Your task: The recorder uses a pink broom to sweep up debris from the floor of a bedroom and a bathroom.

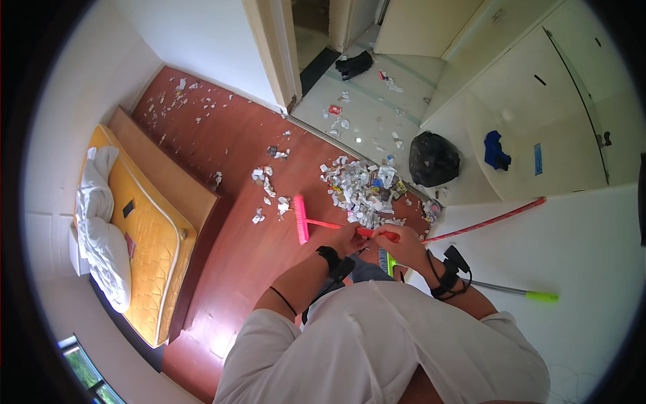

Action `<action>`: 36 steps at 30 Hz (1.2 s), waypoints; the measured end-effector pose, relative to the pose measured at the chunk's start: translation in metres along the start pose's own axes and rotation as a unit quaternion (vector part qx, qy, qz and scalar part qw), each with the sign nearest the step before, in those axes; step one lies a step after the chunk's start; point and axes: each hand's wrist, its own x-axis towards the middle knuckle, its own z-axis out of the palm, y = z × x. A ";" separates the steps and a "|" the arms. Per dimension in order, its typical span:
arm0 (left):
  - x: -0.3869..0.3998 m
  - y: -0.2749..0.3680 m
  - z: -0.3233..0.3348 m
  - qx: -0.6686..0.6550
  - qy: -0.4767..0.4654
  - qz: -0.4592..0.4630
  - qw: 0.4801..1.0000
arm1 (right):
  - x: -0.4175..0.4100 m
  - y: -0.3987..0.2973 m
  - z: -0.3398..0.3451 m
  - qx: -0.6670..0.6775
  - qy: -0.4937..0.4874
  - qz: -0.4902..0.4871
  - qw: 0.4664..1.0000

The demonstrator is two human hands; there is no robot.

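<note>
Both hands are on the red handle of a broom with a pink head. My left hand wraps the handle on the side nearer the head. Around the thicker grip end, my right hand is closed. The broom head is over the red-brown wooden floor, left of a large heap of torn paper and litter. Smaller scraps lie just beyond the head. Whether the bristles touch the floor, I cannot tell.
A full black garbage bag stands past the heap. A red striped pole and a green-handled broom are at my right. The bed with a yellow mattress is left. Litter and black cloth lie on the tiles.
</note>
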 end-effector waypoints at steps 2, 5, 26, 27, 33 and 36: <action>0.024 -0.005 0.029 0.010 0.028 -0.007 1.000 | -0.006 0.013 -0.024 -0.040 0.060 0.004 0.997; 0.057 -0.011 0.083 0.055 -0.040 -0.047 0.997 | -0.020 0.018 -0.070 -0.054 0.104 -0.006 0.993; 0.001 0.034 0.109 0.021 0.039 0.049 0.998 | 0.013 0.013 -0.108 0.028 0.043 -0.093 0.994; -0.009 0.039 0.092 0.016 0.040 0.053 0.998 | 0.024 -0.003 -0.097 0.008 0.014 -0.120 0.993; -0.037 0.082 -0.045 -0.071 0.126 0.144 0.979 | 0.113 -0.021 0.010 0.043 -0.082 -0.163 0.982; -0.049 0.108 -0.095 -0.086 0.159 0.140 0.974 | 0.148 -0.030 0.056 0.035 -0.125 -0.166 0.978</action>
